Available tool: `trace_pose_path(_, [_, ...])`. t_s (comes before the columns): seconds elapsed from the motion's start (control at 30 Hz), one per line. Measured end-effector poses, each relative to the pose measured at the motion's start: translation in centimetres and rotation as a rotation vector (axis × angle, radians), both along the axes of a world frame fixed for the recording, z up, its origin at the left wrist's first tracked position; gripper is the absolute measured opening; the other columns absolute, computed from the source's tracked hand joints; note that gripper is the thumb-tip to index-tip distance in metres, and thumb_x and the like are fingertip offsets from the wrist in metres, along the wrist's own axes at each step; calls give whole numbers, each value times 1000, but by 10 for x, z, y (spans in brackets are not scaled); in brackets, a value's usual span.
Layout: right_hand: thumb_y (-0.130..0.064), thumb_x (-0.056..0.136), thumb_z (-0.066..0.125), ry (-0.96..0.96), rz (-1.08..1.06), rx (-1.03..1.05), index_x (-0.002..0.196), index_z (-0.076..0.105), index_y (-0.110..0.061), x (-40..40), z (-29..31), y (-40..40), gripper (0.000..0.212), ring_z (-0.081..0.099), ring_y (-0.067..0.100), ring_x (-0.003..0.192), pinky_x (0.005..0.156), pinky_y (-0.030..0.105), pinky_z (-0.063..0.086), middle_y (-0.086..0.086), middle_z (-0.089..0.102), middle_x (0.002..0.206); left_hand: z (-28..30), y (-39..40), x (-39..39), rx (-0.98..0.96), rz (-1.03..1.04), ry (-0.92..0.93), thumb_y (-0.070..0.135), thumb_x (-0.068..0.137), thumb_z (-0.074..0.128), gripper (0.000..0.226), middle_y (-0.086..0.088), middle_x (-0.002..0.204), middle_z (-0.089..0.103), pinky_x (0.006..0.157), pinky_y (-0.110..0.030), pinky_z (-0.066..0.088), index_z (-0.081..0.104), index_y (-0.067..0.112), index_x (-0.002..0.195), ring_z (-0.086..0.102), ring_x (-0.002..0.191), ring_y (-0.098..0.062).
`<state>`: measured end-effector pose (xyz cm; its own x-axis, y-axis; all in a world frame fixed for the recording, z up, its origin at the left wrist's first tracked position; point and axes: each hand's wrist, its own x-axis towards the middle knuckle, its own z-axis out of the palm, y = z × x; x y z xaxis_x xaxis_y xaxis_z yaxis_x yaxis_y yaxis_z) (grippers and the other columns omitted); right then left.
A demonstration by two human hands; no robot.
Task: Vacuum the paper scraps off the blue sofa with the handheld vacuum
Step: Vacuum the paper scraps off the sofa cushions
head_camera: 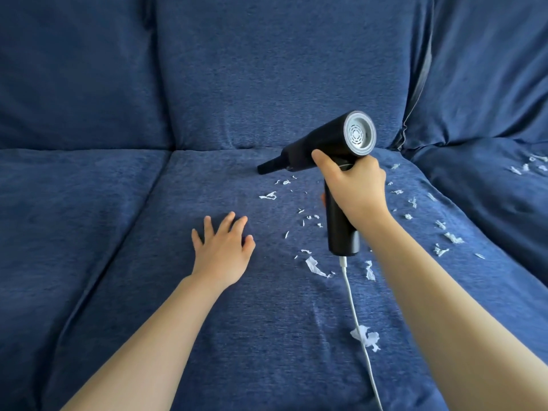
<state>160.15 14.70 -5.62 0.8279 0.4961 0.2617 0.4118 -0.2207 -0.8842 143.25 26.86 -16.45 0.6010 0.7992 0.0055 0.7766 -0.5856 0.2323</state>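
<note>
My right hand (354,191) grips the handle of a black handheld vacuum (323,143). Its narrow nozzle (267,167) points left and down, close to the seat near the back cushion. The grey vented rear end faces me. White paper scraps (315,266) lie scattered over the middle seat of the blue sofa (267,321), mostly under and to the right of the vacuum, and a larger crumpled scrap (366,337) lies nearer to me. My left hand (222,247) rests flat on the seat with fingers spread, left of the scraps.
A white cable (357,321) hangs from the vacuum's handle base and runs down across the seat toward me. More scraps (530,166) lie on the right-hand seat cushion. Back cushions rise behind the seats, with seams between the cushions.
</note>
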Motion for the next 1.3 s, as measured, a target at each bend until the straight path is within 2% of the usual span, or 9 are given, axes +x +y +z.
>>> trace_pose_path(0.2, [-50, 90, 69, -43, 33, 17, 59, 59, -9, 12, -7, -4, 52, 70, 25, 77, 78, 31, 52, 4, 66, 53, -1, 1, 2, -11, 31, -15, 44, 100, 26, 53, 10, 160, 7, 116, -58, 0, 19, 32, 151, -6, 147, -32])
trace_pose_path(0.33, [-51, 92, 67, -78, -2, 7, 63, 60, -6, 19, -14, -7, 54, 62, 21, 82, 69, 22, 36, 6, 67, 59, -1, 4, 3, -15, 45, -26, 45, 100, 27, 53, 10, 160, 6, 116, -58, -1, 19, 32, 151, -6, 147, -31])
trace_pose_path(0.47, [-50, 93, 66, -116, -19, -1, 74, 60, -7, 32, -12, -11, 47, 49, 7, 72, 64, -8, 27, 7, 67, 70, 0, 6, 8, -6, 80, -23, 46, 99, 26, 54, 10, 161, 7, 117, -57, 0, 18, 34, 151, -5, 148, -29])
trace_pose_path(0.6, [-53, 92, 65, -77, -30, 13, 87, 69, -3, 53, -15, -14, 51, 51, 13, 83, 63, -8, 31, 11, 73, 79, -2, 6, 16, 13, 133, -17, 45, 99, 26, 53, 10, 160, 10, 116, -57, 2, 19, 34, 151, -2, 148, -28])
trace_pose_path(0.73, [-56, 90, 65, -45, -31, 24, 78, 65, -4, 64, -16, -15, 53, 58, 25, 98, 64, 21, 32, 11, 72, 77, -1, 2, 23, 16, 188, -30, 42, 99, 28, 52, 9, 160, 13, 116, -58, 3, 23, 33, 150, 0, 148, -29])
trace_pose_path(0.8, [-56, 90, 65, -49, -29, 23, 74, 61, -6, 65, -13, -18, 53, 58, 27, 97, 65, 23, 25, 10, 70, 75, -1, -1, 25, 14, 202, -33, 41, 99, 28, 51, 9, 160, 13, 116, -58, 3, 24, 32, 150, 0, 148, -29])
trace_pose_path(1.0, [-63, 82, 67, -32, 20, 40, 72, 64, -14, 67, -7, -17, 50, 72, 29, 88, 84, 37, 56, 9, 72, 72, 3, 1, 23, -30, 186, 19, 41, 101, 26, 53, 9, 161, 8, 117, -56, 3, 18, 32, 152, -2, 148, -28])
trace_pose_path(1.13, [-57, 86, 68, -78, 42, 15, 60, 53, -19, 60, -9, -23, 49, 70, 28, 90, 88, 34, 51, 5, 69, 66, 2, 3, 19, -43, 168, 4, 42, 100, 26, 53, 10, 161, 7, 117, -55, 1, 17, 33, 152, -4, 148, -26])
trace_pose_path(1.3, [-51, 87, 71, -50, 77, 14, 53, 51, -18, 45, 1, -36, 52, 68, 21, 74, 68, 19, 45, -1, 61, 52, 3, 3, 22, -57, 170, -29, 40, 99, 28, 53, 9, 161, 9, 117, -56, 1, 21, 32, 151, -3, 148, -27])
